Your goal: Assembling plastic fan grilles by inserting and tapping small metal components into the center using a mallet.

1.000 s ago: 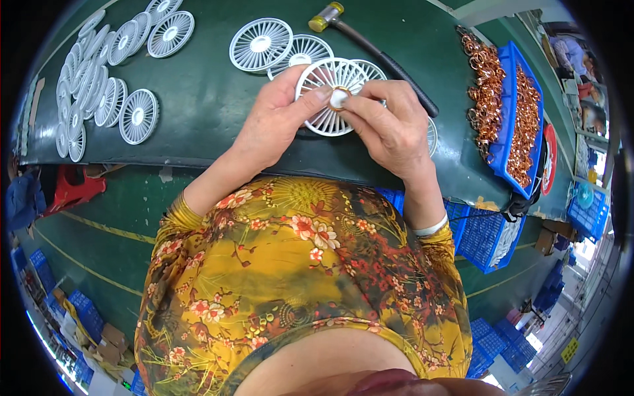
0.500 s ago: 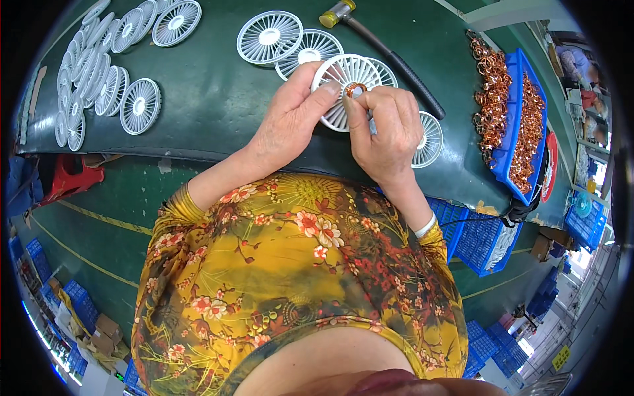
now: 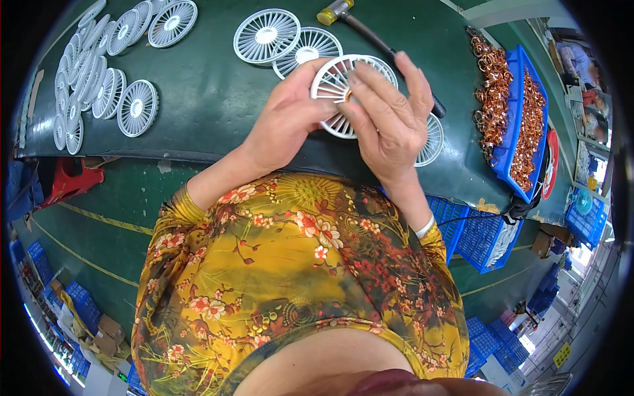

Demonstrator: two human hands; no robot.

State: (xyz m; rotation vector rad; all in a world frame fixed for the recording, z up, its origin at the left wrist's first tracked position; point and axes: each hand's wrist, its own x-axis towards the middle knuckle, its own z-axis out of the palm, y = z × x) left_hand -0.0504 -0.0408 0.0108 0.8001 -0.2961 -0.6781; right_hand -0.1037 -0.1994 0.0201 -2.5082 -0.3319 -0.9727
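Observation:
A white spoked wheel (image 3: 335,74) is tilted up in front of me over the table. My left hand (image 3: 285,122) is closed on its left rim, the thumb lying across the spokes toward the hub. At the hub sits a small copper ring (image 3: 348,96), mostly covered by fingers. Over the right part of the wheel my right hand (image 3: 391,122) has its thumb and bent fingertips around the ring, while its outer fingers stick up. Behind the held wheel lie two more white wheels (image 3: 267,35), overlapping; another wheel (image 3: 431,141) shows beside my right hand.
A hammer (image 3: 380,46) with a yellow head lies beyond my hands. On the right, copper rings (image 3: 490,92) are heaped beside a blue tray (image 3: 511,125) holding more of them. Many white wheels (image 3: 137,107) are stacked at the left. Blue crates (image 3: 484,241) stand below the table edge.
My right fingers have shifted from a tight pinch at the ring to a more spread pose over the wheel. Less of the ring shows now. The left hand still holds the wheel.

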